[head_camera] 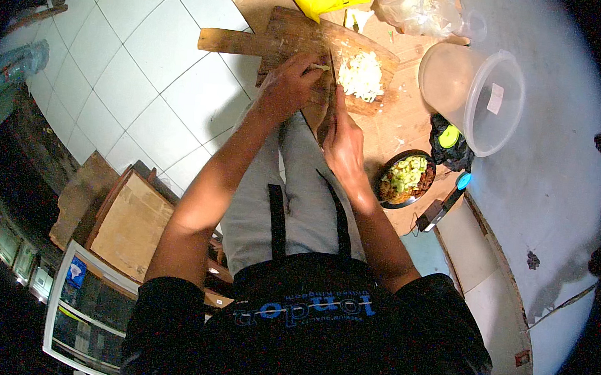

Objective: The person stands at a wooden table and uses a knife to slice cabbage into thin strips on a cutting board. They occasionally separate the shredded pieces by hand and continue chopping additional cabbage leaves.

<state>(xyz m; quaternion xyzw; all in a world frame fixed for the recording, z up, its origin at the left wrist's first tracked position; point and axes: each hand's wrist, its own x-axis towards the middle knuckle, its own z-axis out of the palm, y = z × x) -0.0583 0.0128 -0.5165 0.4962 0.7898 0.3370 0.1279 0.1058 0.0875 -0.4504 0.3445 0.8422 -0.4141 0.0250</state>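
Note:
A wooden cutting board [290, 30] with a handle lies before me near my knees. My left hand [291, 82] rests over the board, its fingertips on a pale vegetable piece [320, 67]. In my right hand [346, 143] is a kitchen knife [332, 67], its narrow dark blade close beside the left fingertips. The knife's handle is mostly hidden by my fingers. A heap of finely cut pale vegetable [361, 77], possibly cabbage, sits on the board to the right of the blade.
A translucent plastic tub [444, 77] lies on its side at right. Nearby are a black bowl [392, 160] of chopped food, a black plastic bag [446, 157] and a dark device [432, 215]. A yellow packet [313, 0] and a clear plastic bag [422, 10] lie beyond the board.

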